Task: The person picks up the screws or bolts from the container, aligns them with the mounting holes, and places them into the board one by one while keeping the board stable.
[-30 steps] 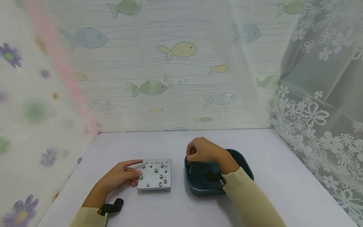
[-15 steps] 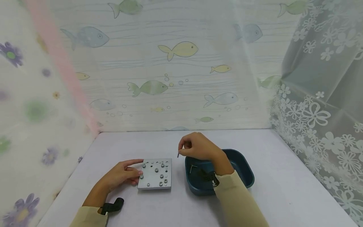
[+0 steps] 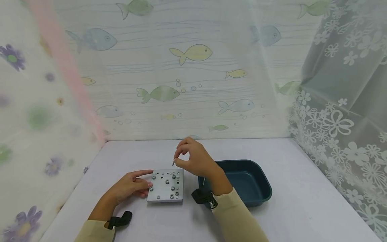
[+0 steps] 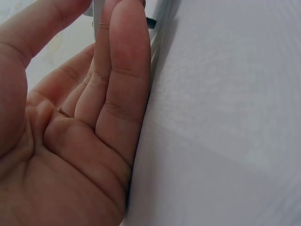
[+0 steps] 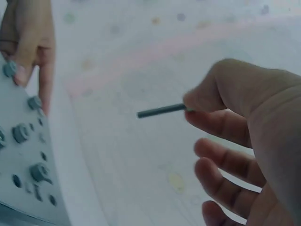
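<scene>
My left hand (image 3: pixel 130 185) grips the left edge of a square silver metal plate (image 3: pixel 160 191), which lies on the table. Several socket-head screws (image 5: pixel 19 133) stand in the plate among small holes. In the left wrist view, a threaded screw end (image 4: pixel 151 22) pokes out beside my fingers (image 4: pixel 127 80). Between thumb and index finger, my right hand (image 3: pixel 195 158) pinches a short, thin, dark metal rod (image 5: pixel 160 111). One end of the rod is hidden in the fingertips. In the head view, this hand hovers just beyond the plate's far right corner, and the rod points down.
A dark blue tray (image 3: pixel 267 190) stands right of the plate, partly behind my right forearm. A thin metal piece (image 3: pixel 204 182) shows at its left side. Patterned curtains (image 3: pixel 193 101) enclose the white table (image 3: pixel 302 201) at the back and sides.
My right hand has moved left out of the tray with the rod, to above the plate's far side. The left hand and plate have stayed in place.
</scene>
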### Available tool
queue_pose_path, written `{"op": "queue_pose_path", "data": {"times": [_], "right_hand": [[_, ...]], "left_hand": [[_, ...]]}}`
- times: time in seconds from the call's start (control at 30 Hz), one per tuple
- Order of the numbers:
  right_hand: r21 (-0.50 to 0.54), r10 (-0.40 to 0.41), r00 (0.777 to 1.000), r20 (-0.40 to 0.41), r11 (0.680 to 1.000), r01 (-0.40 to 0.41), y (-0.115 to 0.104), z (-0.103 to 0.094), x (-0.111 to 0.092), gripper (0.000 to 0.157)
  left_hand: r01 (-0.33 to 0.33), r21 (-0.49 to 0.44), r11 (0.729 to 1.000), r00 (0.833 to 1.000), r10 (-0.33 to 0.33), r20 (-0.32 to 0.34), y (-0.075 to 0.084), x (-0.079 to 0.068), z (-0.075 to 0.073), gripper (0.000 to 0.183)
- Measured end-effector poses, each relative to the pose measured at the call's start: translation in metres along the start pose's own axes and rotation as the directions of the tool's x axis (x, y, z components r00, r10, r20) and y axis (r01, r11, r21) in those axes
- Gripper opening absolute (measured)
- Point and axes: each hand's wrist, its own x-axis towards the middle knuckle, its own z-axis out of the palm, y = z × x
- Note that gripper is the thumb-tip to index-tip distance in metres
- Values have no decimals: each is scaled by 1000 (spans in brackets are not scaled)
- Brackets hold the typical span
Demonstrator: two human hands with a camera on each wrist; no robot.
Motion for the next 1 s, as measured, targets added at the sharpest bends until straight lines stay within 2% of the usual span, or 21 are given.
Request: {"op": "queue_pose_path", "data": {"times": [0.33,0.63,1.0], "right_hand": [[-85,126,991,32,989,-123,-15,37,5,5],[-142,281,960,13,950,-277,-20,61,1,9],[-197,355,934,27,918,-343,-26,76,-1,8]], "left_hand": [[-11,8,1000,1000,11,7,3,-3,-2,80],[-9,8,1000,1000,9,14,1,-2,0,79],[-13,-1,1000,1000,13,14,0,-1,0,80]]}}
